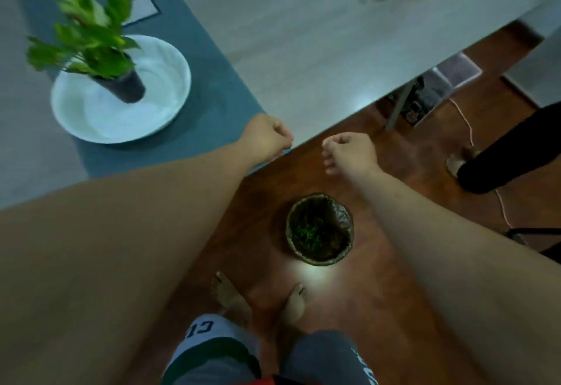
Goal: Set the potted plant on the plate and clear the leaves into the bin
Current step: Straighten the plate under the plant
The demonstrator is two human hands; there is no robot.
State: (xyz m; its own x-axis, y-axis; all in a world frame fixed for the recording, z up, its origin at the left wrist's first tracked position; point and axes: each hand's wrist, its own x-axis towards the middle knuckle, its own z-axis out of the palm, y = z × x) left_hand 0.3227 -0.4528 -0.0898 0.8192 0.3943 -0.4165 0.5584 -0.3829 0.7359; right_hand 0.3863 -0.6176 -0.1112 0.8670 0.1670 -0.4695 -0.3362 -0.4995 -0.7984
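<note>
Hovering both fists, left hand and right hand clenched, contents unseen; bin directly below, right nearer.

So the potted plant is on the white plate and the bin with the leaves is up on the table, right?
Not quite. The head view shows the potted plant on the white plate, but the bin with the leaves stands on the wooden floor, below the table edge.
</note>
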